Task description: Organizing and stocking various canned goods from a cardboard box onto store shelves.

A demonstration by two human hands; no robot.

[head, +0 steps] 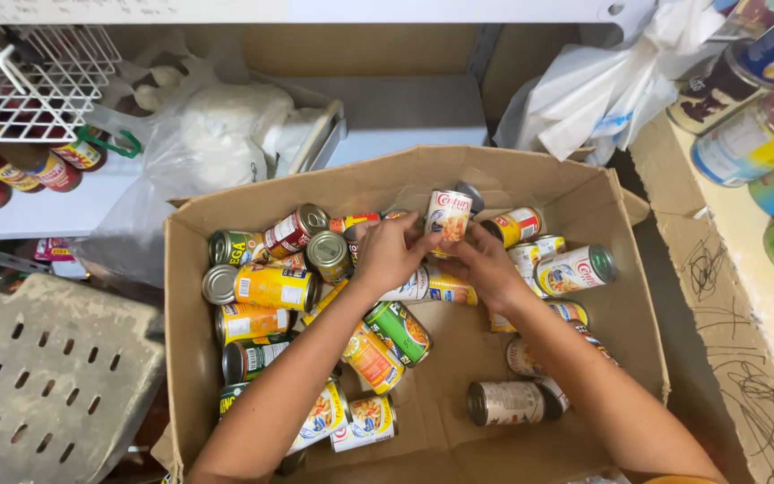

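Observation:
An open cardboard box [584,193] holds several tin cans lying in a heap. Both my hands reach into its middle. My left hand [390,254] and my right hand [485,263] together grip one white-labelled can [448,215], held upright just above the pile. Under the hands lie a white and yellow can [432,287] and a green can [399,332]. To the left lie a yellow can [272,287] and a red can [295,230]. A white can with red print [575,270] lies to the right of my right hand.
A wire basket [33,76] hangs top left above red cans [20,170] on a white shelf. A clear plastic bag [217,134] sits behind the box, a white plastic bag [602,85] top right. Cans [750,139] stand on the right ledge. A grey perforated crate [51,376] sits left.

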